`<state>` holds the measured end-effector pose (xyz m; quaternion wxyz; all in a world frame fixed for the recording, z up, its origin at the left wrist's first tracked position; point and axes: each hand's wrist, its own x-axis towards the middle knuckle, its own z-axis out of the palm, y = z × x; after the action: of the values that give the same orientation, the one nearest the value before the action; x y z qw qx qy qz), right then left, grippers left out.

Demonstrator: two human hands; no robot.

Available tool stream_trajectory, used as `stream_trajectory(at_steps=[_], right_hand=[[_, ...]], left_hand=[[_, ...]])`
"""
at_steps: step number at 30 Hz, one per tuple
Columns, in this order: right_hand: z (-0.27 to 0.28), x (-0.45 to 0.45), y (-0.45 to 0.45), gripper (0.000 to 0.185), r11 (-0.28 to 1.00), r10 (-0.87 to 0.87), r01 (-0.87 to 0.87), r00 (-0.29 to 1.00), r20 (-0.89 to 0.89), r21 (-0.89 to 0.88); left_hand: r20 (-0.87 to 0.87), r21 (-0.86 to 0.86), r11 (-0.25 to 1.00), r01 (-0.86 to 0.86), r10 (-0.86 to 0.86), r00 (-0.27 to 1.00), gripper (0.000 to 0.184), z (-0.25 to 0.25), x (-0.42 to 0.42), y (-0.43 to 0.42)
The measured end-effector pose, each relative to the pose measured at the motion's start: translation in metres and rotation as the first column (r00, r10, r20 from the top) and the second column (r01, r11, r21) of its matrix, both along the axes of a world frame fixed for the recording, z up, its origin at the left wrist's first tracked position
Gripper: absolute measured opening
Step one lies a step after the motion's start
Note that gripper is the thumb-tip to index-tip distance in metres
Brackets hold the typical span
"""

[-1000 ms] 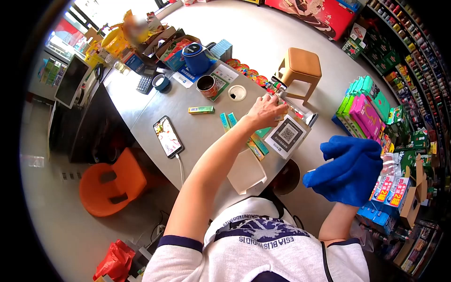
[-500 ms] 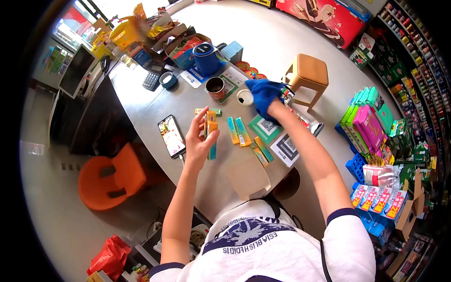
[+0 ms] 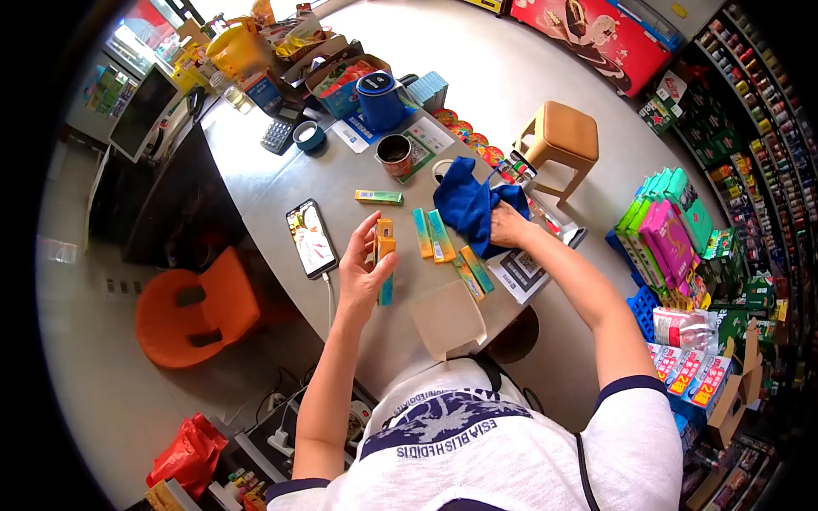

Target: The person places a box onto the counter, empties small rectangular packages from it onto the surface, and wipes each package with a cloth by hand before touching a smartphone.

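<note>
My left hand (image 3: 362, 271) is closed around small yellow-and-green boxes (image 3: 386, 232), held upright above the grey table; how many is hidden by the fingers. My right hand (image 3: 509, 225) grips a bunched blue cloth (image 3: 464, 200) on the table's right side. The cloth partly covers a white round lid (image 3: 440, 171) and the printed cards. Between the hands lie several slim yellow-and-green boxes (image 3: 440, 237), in pairs. One more slim box (image 3: 378, 198) lies crosswise beyond my left hand. A beige cardboard piece (image 3: 447, 319) rests near the table edge by my body.
A phone (image 3: 312, 238) with a cable lies left of my left hand. Farther back stand an open tin (image 3: 394, 157), a blue canister (image 3: 381, 102) and a calculator (image 3: 278, 134). A QR-code card (image 3: 521, 271) sits at the right edge, near a stool (image 3: 562, 136).
My right hand has moved down and toward me with the blue cloth, which now spreads over the green card. My left hand keeps its boxes in about the same place.
</note>
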<state>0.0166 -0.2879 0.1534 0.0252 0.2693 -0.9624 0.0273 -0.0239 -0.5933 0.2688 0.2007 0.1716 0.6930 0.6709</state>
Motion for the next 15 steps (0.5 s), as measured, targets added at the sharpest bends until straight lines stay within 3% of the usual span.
stream_trajectory(at_steps=[3,10,14,15], right_hand=[[-0.017,0.019,0.015,0.039,0.991,0.069,-0.09,0.978,-0.199,-0.102],[-0.033,0.075,0.017,0.025,0.94,-0.151,0.052,0.949,-0.275,-0.336],[-0.034,0.121,0.011,0.019,0.875,-0.272,0.145,0.936,-0.223,-0.461],[-0.022,0.14,0.012,0.023,0.862,-0.291,0.252,0.956,-0.022,-0.44]], left_hand=[[0.003,-0.011,1.0,0.014,-0.014,1.0,0.064,-0.001,0.002,0.005],[-0.059,-0.074,0.992,0.097,-0.102,0.993,0.062,0.01,-0.003,0.031],[-0.141,-0.098,0.979,0.181,-0.194,0.971,0.06,0.013,-0.013,0.064],[-0.164,-0.092,0.974,0.208,-0.221,0.961,0.06,0.01,-0.016,0.072]])
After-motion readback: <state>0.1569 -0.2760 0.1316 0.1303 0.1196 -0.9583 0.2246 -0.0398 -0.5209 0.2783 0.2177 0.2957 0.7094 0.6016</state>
